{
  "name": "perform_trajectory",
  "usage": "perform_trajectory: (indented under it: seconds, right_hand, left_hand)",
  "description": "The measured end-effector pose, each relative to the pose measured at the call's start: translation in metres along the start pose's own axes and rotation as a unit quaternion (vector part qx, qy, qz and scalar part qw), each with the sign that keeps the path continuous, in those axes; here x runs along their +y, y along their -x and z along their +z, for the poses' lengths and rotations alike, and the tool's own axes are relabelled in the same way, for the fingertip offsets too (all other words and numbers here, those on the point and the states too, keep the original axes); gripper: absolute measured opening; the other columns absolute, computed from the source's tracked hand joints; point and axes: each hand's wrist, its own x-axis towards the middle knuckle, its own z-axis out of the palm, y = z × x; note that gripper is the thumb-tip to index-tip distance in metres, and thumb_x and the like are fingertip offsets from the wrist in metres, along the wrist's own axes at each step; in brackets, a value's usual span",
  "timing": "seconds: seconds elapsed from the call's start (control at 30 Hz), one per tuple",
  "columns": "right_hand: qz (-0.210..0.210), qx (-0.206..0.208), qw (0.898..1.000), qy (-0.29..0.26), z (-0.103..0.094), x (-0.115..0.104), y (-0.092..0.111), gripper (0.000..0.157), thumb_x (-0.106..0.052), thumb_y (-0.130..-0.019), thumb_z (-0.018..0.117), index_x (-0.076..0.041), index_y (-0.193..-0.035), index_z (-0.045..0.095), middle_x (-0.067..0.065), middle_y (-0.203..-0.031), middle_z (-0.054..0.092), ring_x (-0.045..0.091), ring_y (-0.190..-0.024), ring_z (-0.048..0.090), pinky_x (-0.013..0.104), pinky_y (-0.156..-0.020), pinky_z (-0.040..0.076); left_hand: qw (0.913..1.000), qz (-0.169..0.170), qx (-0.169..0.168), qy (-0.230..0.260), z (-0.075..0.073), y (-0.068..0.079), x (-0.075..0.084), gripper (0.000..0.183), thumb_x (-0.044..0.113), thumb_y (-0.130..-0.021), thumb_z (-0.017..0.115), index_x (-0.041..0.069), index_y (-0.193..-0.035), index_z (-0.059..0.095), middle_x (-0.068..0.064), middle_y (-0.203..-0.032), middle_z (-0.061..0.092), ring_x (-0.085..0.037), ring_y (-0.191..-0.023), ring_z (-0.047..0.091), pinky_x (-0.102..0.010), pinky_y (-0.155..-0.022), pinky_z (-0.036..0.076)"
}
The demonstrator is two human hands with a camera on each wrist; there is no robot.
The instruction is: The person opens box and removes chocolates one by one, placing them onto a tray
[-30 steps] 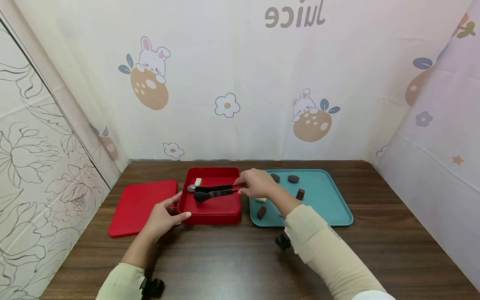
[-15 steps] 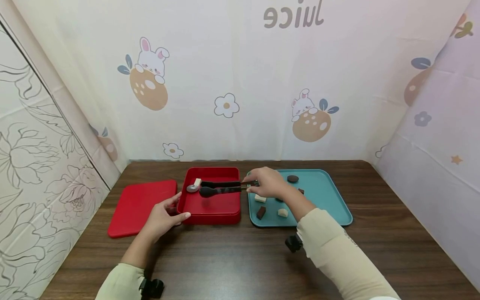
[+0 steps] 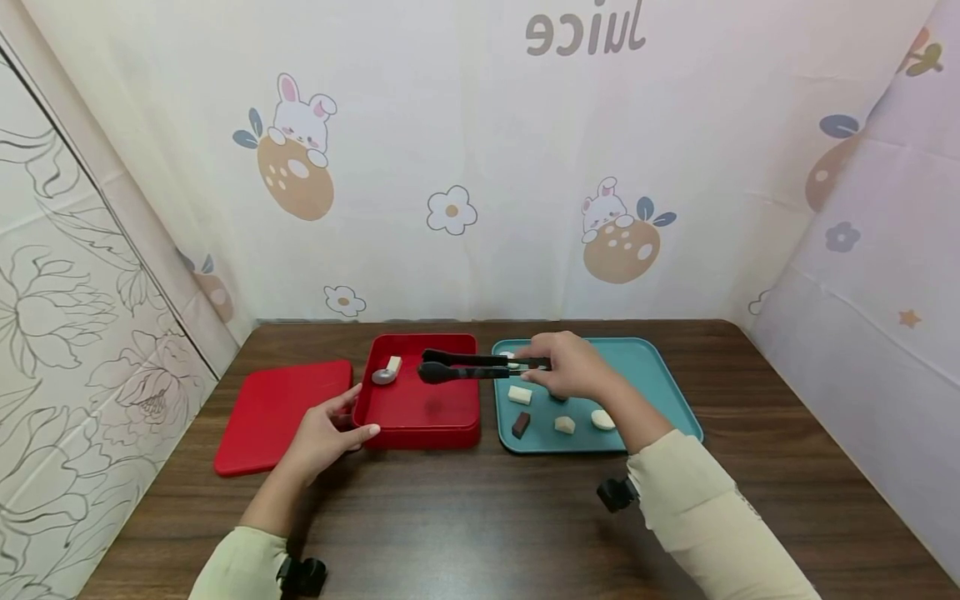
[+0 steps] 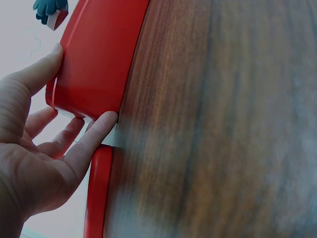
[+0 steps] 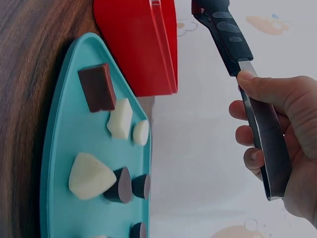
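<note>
My right hand [image 3: 566, 367] grips a pair of kitchen tongs [image 3: 468, 367] with black tips and metal arms. The tips point left, with nothing between them, above the right part of a red box [image 3: 442, 437]. In the right wrist view the fingers wrap the metal arms of the tongs [image 5: 262, 129]. Inside the box, at its left side, lie a cream rectangular piece [image 3: 393, 364] and a silver rounded piece [image 3: 384, 377]. My left hand [image 3: 322, 437] touches the box's near left corner, thumb at the front wall; fairly straight fingers [image 4: 91, 141] rest against the side wall.
A teal tray [image 3: 652, 392] right of the box bears several dark and cream pieces, among them a brown block [image 3: 521, 425], a cream block [image 3: 519, 395] and a cream chunk [image 3: 564, 425]. A flat red lid [image 3: 277, 417] lies left of the box on the wooden table [image 3: 465, 517].
The tongs have left the silver piece in the box and moved right with my right hand, over toward the tray. My left hand has stayed at the box corner.
</note>
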Motion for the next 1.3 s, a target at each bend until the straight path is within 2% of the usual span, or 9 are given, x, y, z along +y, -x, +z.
perform_trajectory:
  seconds: [0.27, 0.6, 0.9, 1.03, 1.13, 1.23, 1.3]
  right_hand:
    - [-0.010, 0.035, 0.999, -0.011, -0.007, 0.012, 0.018, 0.027, -0.011, -0.086, 0.075, -0.007, -0.112, 0.073, -0.003, -0.083, 0.062, 0.009, -0.060, 0.047, 0.028, -0.054, 0.044]
    - [0.024, 0.067, 0.997, -0.043, -0.014, 0.025, 0.042, 0.030, -0.007, -0.086, 0.075, -0.002, -0.115, 0.071, 0.004, -0.091, 0.066, 0.013, -0.061, 0.047, 0.026, -0.052, 0.042]
    - [0.040, 0.076, 0.996, -0.027, -0.022, 0.040, 0.066, 0.032, -0.009, -0.087, 0.074, -0.001, -0.118, 0.069, 0.005, -0.095, 0.067, 0.013, -0.058, 0.045, 0.027, -0.053, 0.040]
    - [0.048, 0.094, 0.994, -0.022, -0.023, 0.047, 0.077, 0.031, -0.008, -0.086, 0.074, -0.001, -0.116, 0.070, 0.006, -0.096, 0.069, 0.014, -0.064, 0.048, 0.027, -0.055, 0.043]
    - [0.054, 0.108, 0.993, -0.019, -0.023, 0.054, 0.085, 0.031, -0.008, -0.086, 0.075, -0.001, -0.116, 0.070, 0.010, -0.101, 0.070, 0.019, -0.074, 0.055, 0.029, -0.058, 0.046]
    - [0.067, 0.114, 0.991, -0.021, -0.025, 0.058, 0.093, 0.031, -0.008, -0.086, 0.074, -0.001, -0.116, 0.070, 0.014, -0.107, 0.070, 0.029, -0.089, 0.062, 0.038, -0.067, 0.054]
    - [0.078, 0.117, 0.990, -0.022, -0.027, 0.060, 0.099, 0.031, -0.007, -0.086, 0.074, -0.001, -0.117, 0.070, 0.015, -0.110, 0.069, 0.031, -0.096, 0.062, 0.043, -0.072, 0.056]
  left_hand:
    - [1.0000, -0.004, 0.001, 0.004, 0.000, 0.000, 0.000, 0.088, 0.032, -0.078, 0.083, 0.018, -0.152, 0.037, -0.019, -0.140, 0.047, -0.036, -0.117, 0.051, -0.037, -0.074, 0.059]
    - [1.0000, -0.001, 0.001, -0.001, 0.000, -0.001, 0.000, 0.089, 0.033, -0.078, 0.083, 0.018, -0.152, 0.037, -0.019, -0.141, 0.046, -0.037, -0.119, 0.050, -0.037, -0.074, 0.059]
    - [1.0000, 0.001, -0.001, -0.002, -0.001, 0.000, 0.001, 0.089, 0.034, -0.078, 0.083, 0.018, -0.152, 0.036, -0.019, -0.141, 0.046, -0.037, -0.119, 0.050, -0.037, -0.074, 0.059]
    - [1.0000, 0.000, -0.002, 0.000, -0.001, 0.000, 0.002, 0.089, 0.033, -0.078, 0.083, 0.017, -0.152, 0.036, -0.019, -0.141, 0.046, -0.037, -0.118, 0.050, -0.037, -0.074, 0.059]
    - [1.0000, -0.002, -0.001, -0.001, -0.001, 0.000, 0.002, 0.089, 0.034, -0.078, 0.083, 0.017, -0.152, 0.036, -0.019, -0.140, 0.046, -0.037, -0.118, 0.050, -0.037, -0.074, 0.059]
    - [1.0000, -0.003, 0.000, -0.002, -0.001, 0.000, 0.001, 0.089, 0.033, -0.078, 0.083, 0.018, -0.152, 0.036, -0.019, -0.140, 0.046, -0.037, -0.118, 0.050, -0.037, -0.073, 0.059]
    - [1.0000, -0.003, 0.000, 0.000, -0.001, 0.000, 0.000, 0.089, 0.033, -0.078, 0.083, 0.017, -0.152, 0.037, -0.019, -0.140, 0.046, -0.037, -0.118, 0.050, -0.037, -0.073, 0.059]
